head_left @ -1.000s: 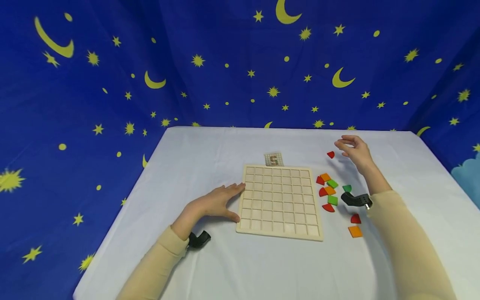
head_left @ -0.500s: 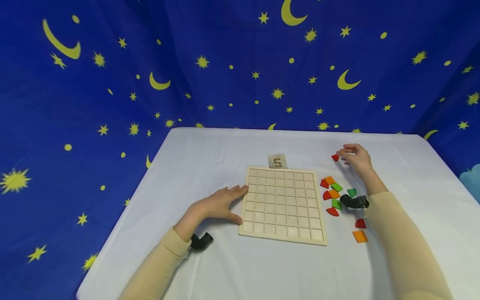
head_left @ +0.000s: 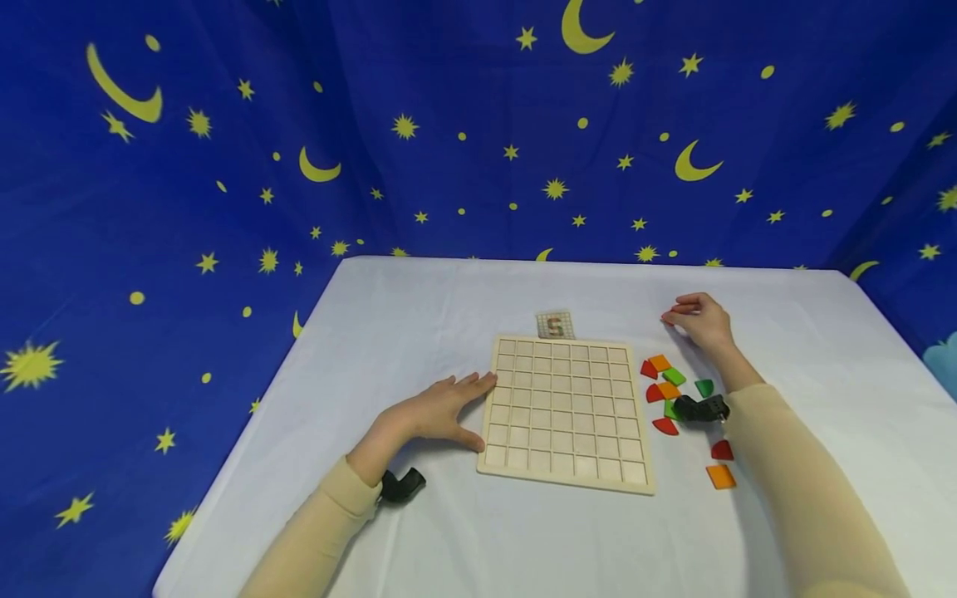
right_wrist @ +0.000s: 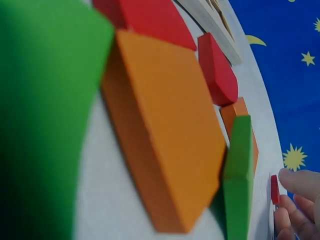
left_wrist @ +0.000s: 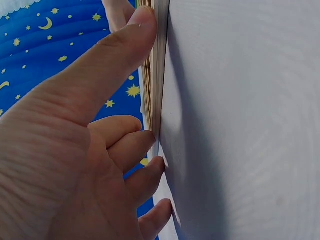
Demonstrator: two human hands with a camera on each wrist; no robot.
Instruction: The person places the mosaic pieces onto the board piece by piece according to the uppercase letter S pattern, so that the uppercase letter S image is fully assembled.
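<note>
My left hand lies spread at the left edge of a pale wooden grid board, thumb and fingertips touching its side. In the left wrist view, the thumb lies against the board's edge. Beyond the board's far right corner, my right hand pinches a small red quarter-circle tile at the tabletop. The right wrist view shows this red tile at the fingertips, partly hidden. A small gridded card with a brownish S-like figure lies at the board's far edge.
Right of the board lie several loose tiles: an orange square, a green square, a red quarter-circle and others. A dark green rounded tile and another orange square lie farther right. A starry blue curtain surrounds the white table.
My right hand has moved down and slightly left to the lone red tile, and its fingers have closed on it. The left hand stays at the board's edge. The head view has shifted slightly.
</note>
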